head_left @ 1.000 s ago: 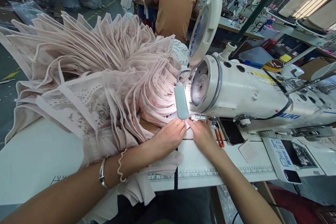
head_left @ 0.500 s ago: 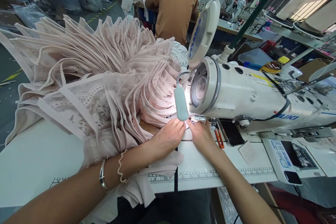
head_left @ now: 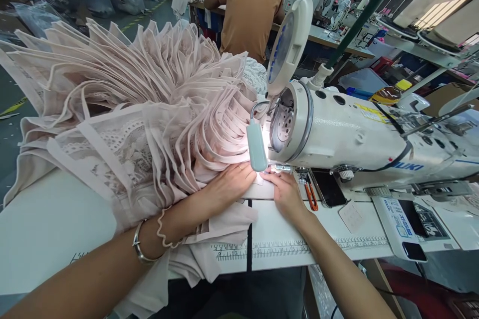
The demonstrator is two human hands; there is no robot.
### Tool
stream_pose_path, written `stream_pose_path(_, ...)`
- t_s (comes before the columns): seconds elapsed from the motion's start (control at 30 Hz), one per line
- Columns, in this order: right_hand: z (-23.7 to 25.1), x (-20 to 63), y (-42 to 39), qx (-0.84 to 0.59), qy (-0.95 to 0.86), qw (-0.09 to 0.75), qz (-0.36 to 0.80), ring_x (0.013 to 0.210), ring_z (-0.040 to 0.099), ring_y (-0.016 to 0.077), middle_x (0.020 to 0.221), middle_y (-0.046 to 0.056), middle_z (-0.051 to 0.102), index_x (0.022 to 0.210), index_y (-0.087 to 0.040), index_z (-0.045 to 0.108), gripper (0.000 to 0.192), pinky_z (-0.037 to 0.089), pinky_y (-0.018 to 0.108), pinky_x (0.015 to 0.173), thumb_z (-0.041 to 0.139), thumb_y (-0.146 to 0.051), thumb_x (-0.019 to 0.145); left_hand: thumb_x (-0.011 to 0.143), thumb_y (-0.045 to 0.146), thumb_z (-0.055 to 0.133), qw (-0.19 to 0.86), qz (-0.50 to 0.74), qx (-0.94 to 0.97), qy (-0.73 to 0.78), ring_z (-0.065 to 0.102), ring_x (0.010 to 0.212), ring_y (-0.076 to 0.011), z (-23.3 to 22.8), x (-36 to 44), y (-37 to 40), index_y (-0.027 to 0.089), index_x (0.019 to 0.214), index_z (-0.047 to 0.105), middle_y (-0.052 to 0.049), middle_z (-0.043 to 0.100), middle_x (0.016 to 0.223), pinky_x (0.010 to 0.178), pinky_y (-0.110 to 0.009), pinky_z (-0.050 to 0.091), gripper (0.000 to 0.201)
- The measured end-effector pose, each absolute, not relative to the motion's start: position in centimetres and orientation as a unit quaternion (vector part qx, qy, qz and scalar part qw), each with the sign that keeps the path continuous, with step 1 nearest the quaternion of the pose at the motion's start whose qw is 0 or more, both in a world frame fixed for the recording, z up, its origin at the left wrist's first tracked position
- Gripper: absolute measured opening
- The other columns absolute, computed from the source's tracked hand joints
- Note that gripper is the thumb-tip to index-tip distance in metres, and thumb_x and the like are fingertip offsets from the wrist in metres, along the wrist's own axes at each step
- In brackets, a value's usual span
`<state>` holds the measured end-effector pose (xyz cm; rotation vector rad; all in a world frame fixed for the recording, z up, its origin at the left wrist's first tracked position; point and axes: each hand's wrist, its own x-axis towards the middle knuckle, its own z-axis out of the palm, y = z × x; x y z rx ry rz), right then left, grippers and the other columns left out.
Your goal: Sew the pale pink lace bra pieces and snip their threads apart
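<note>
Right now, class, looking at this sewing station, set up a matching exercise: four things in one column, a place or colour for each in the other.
Things:
1. left hand
2. snips
3. lamp
4. phone

Places or colours:
A. orange handles
B. pale green, hanging by the needle
C. flat on pink fabric
D. dark, lying on the control panel

Pairs: 1-C, 2-A, 3-B, 4-D

Bright lamp (head_left: 257,145) glare at needle; wide-angle edge distortion.

Both forearms reach forward, left hand (head_left: 229,185) and right hand (head_left: 285,193) lying flat, fingertips nearly meeting.
</note>
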<state>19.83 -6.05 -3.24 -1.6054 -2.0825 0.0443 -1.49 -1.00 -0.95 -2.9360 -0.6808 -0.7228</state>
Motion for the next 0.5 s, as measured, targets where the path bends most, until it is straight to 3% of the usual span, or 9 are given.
stream_pose_path(0.17, -3.37, 19.78, -6.26, -0.577, -0.786, 0.222, -0.008, 0.108, 0.062, 0.0211, 0.115, 0.005, 0.069, 0.122, -0.029, 0.068, 0.053, 0.050, 0.041, 0.097, 0.033, -0.007, 0.088, 0.098, 0.012, 0.041, 0.010, -0.245, -0.942, -0.231, 0.058, 0.099, -0.0201, -1.39, -1.25, -0.52, 0.012, 0.102, 0.057, -0.009, 0.063, 0.103, 0.082, -0.031, 0.047, 0.017)
stream_pose_path(0.3, -3.20, 19.80, -6.41, -0.570, -0.794, 0.211, -0.003, 0.113, 0.060, 0.0208, 0.124, 0.003, 0.067, 0.127, -0.029, 0.064, 0.054, 0.049, 0.042, 0.102, 0.032, -0.007, 0.089, 0.099, 0.016, 0.042, 0.013, -0.265, -0.933, -0.243, 0.056, 0.094, -0.0190, -1.67, -1.01, -0.42, 0.015, 0.090, 0.060, -0.007, 0.062, 0.095, 0.078, -0.030, 0.046, 0.021)
stream_pose_path(0.4, -2.98, 19.69, -6.58, -0.561, -0.797, 0.222, 0.006, 0.114, 0.060, 0.0205, 0.124, 0.004, 0.067, 0.128, -0.025, 0.062, 0.053, 0.047, 0.041, 0.104, 0.031, -0.006, 0.089, 0.099, 0.016, 0.042, -0.022, -0.253, -0.937, -0.241, 0.055, 0.084, -0.0163, -1.62, -1.00, -0.47, 0.016, 0.085, 0.060, -0.004, 0.059, 0.085, 0.073, -0.027, 0.045, 0.022)
stream_pose_path(0.5, -2.87, 19.46, -6.72, -0.562, -0.791, 0.241, -0.024, 0.108, 0.062, 0.0234, 0.117, 0.008, 0.069, 0.119, -0.020, 0.063, 0.044, 0.049, 0.044, 0.099, 0.032, -0.007, 0.091, 0.098, 0.019, 0.043, -0.060, -0.248, -0.934, -0.250, 0.054, 0.088, -0.0178, -1.55, -1.06, -0.70, 0.017, 0.092, 0.060, -0.005, 0.059, 0.092, 0.075, -0.028, 0.046, 0.018)
